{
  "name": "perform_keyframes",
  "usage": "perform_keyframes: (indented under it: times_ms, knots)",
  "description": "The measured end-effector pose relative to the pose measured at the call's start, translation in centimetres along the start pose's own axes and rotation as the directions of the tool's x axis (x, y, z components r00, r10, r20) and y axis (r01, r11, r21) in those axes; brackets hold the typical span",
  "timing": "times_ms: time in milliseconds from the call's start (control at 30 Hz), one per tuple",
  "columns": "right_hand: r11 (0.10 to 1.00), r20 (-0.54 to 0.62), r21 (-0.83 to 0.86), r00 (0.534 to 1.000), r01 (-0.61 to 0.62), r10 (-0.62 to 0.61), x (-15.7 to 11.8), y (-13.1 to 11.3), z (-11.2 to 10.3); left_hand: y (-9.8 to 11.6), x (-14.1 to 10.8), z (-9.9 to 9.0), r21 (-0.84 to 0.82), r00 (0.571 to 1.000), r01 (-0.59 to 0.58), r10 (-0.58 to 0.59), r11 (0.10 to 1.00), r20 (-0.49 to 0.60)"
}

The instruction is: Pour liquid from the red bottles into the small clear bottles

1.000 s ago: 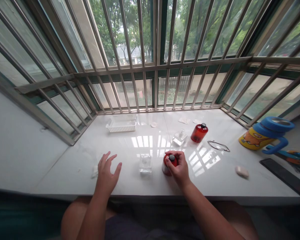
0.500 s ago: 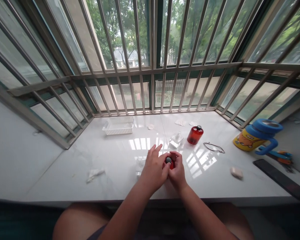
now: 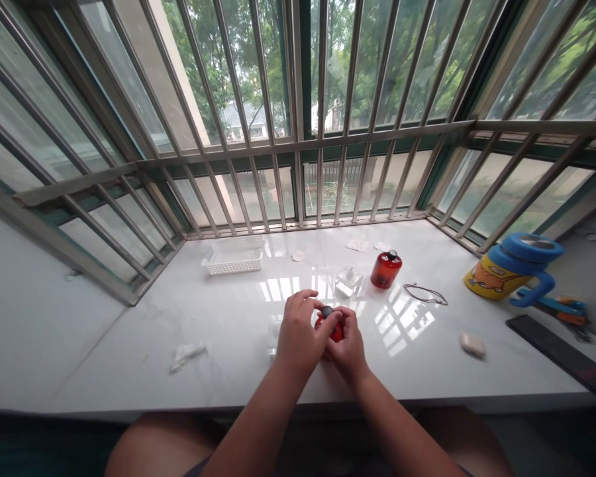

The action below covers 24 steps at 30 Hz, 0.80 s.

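A small translucent red bottle [image 3: 336,333] with a dark rounded cap [image 3: 326,311] is held between my two hands, just above the table's near side. My right hand [image 3: 351,346] is closed around its right side. My left hand [image 3: 298,334] grips from the left, thumb pressed against the bottle near the cap, while its upper fingers reach out past it. The lower part of the bottle is mostly covered by my hands. Partly hidden behind my left hand is a clear glass object [image 3: 273,338]. Beyond my hands stands a clear square glass bottle [image 3: 348,283].
Another red bottle [image 3: 386,270] stands at the back right, near a thin metal loop [image 3: 426,294]. A white basket [image 3: 234,265] sits back left; a crumpled wrapper [image 3: 186,356] lies left. Rightward are a blue-yellow mug [image 3: 499,275], a pinkish block [image 3: 472,346] and a phone [image 3: 559,354].
The red bottle has tilted or turned slightly between my hands, showing more of its body and cap. My left thumb now lies across it. The camera view has shifted a little.
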State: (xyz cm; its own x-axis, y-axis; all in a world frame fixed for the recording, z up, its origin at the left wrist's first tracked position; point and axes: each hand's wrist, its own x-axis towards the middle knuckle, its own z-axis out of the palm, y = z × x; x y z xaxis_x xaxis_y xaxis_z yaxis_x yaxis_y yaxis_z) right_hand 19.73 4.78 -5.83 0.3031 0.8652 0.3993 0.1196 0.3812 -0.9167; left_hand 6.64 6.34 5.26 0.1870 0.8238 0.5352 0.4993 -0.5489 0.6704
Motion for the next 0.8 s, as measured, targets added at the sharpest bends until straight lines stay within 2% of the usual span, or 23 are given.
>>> perform_keyframes:
  times_ms: [100,167,200,267,333,433,500,567,800]
  knots:
    - [0.999,0.045,-0.02,0.999,0.028,-0.027,0.1,-0.4,-0.3,-1.1,-0.1,-2.6,0.034,0.991,0.103,-0.1,0.994,-0.086]
    - [0.998,0.07,-0.04,0.997,0.044,-0.041,0.3,-0.7,-0.4,-3.1,-0.4,-5.0,0.073,0.955,0.279,-0.27,0.957,-0.121]
    - [0.998,0.077,-0.048,0.996,0.047,-0.043,0.3,-0.8,-0.4,-4.5,-0.7,-6.3,0.09,0.926,0.362,-0.348,0.928,-0.144]
    - [0.997,0.081,-0.059,0.996,0.051,-0.046,0.4,-1.0,-0.5,-7.8,-1.3,-8.9,0.136,0.887,0.447,-0.419,0.884,-0.194]
    - [0.997,0.077,-0.061,0.996,0.055,-0.05,0.4,-1.0,-0.5,-11.6,-2.0,-11.1,0.239,0.878,0.472,-0.426,0.849,-0.219]
    - [0.995,0.059,-0.07,0.996,0.069,-0.065,0.5,-0.9,-0.3,-16.5,-3.1,-13.5,0.405,0.88,0.474,-0.435,0.782,-0.191]
    - [0.995,0.048,-0.071,0.996,0.075,-0.072,0.7,-0.8,-0.1,-18.8,-3.7,-14.2,0.465,0.874,0.477,-0.459,0.746,-0.159]
    - [0.995,0.044,-0.065,0.997,0.072,-0.069,0.9,-0.9,0.1,-19.9,-4.3,-14.3,0.482,0.873,0.47,-0.469,0.74,-0.132]
    - [0.994,0.068,-0.073,0.995,0.077,-0.072,1.5,-1.1,0.2,-19.9,-5.9,-13.0,0.452,0.905,0.393,-0.425,0.801,-0.034]
